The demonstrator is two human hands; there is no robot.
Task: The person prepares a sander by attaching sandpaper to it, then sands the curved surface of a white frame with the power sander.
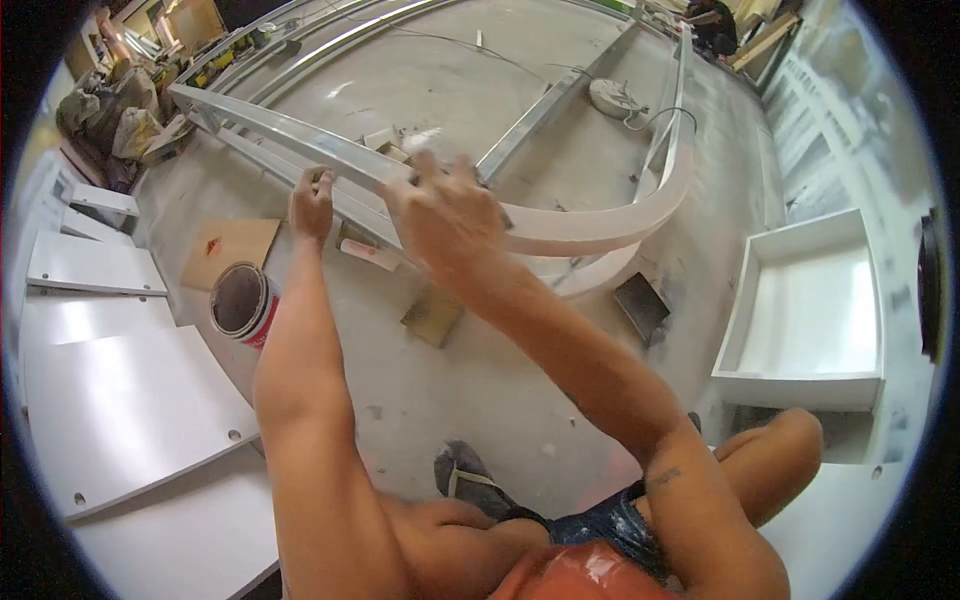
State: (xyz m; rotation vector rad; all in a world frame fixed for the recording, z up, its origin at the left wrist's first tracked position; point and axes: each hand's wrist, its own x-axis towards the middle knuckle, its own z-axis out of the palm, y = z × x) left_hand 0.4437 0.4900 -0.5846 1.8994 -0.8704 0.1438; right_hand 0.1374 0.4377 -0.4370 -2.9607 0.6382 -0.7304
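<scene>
A large frame of metal bars (290,130) lies on the floor before me, with a pale curved end (610,225) at the right. My left hand (312,203) is closed at the near bar, fingers curled at its edge. Farther right, my right hand (448,212) lies over the same bar where it meets the curved part. Its fingers are bent and slightly blurred; a small dark edge shows beside them, but the palm hides what it holds. Below the hands are a tan block (433,316), a white and pink tube-like piece (368,254) and a dark flat block (641,308).
An open can (245,303) stands beside a cardboard piece (232,252) at left. White panels (120,410) lie stacked at the left edge. A white drawer-like box (800,300) is at right. A round pale object (614,99) with a cord sits inside the frame. Another person (712,25) is far back.
</scene>
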